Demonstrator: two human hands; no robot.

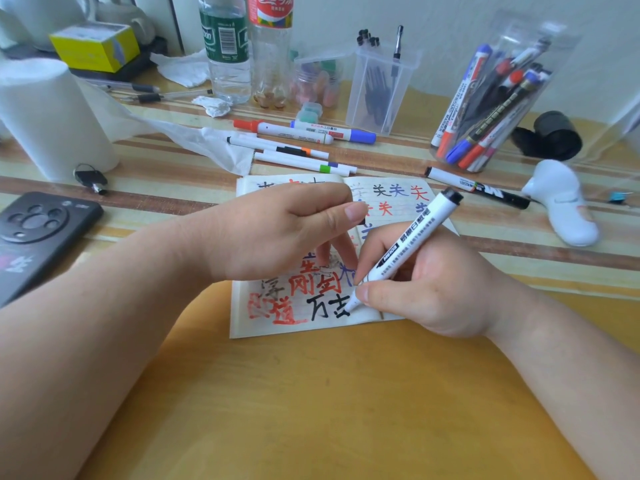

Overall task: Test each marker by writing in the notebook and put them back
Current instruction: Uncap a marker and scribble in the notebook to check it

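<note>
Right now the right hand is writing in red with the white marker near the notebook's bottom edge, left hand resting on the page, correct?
No, the strokes at the tip are black, not red. The head view shows the right hand writing with the white marker near the notebook's bottom edge, left hand resting on the page.

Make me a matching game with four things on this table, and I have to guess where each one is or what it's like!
Things:
1. phone
2. white marker
3. notebook
4. clear container

Clues:
A. leaning at the back right, full of markers
B. gripped by the right hand, tip on the page
C. black, lying flat at the left edge
D. open in the middle, covered in red, blue and black writing

Pairs: 1-C, 2-B, 3-D, 4-A
</note>
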